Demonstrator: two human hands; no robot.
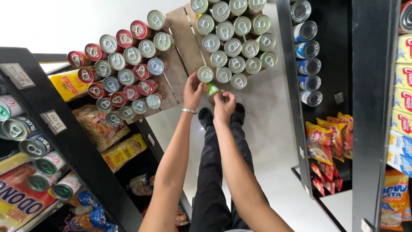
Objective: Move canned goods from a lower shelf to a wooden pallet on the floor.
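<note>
1. Two bare forearms reach forward from the bottom edge of the view, over black trousers and black shoes (205,115) standing on a pale glossy floor (274,141).
2. The left hand (192,92), with a thin silver bracelet (189,111) at its wrist, rests its fingers (192,80) on the near edge of a green-sided metal can with a silver pull-tab lid (205,74); how tightly they close on it cannot be told.
3. The right hand (224,104) curls its fingers around a second small green can (213,90), which is held just below and beside the first one, in front of the stack.
4. Beyond the hands, a wooden pallet surface (182,41) carries a block of green cans with silver lids (234,36).
5. To its left stands a block of red and silver cans (124,68).
6. Black shelving (77,141) on the left holds cans and yellow noodle packets (122,151); a black rack (296,107) on the right holds blue-labelled cans (310,66) and snack bags (319,141).
</note>
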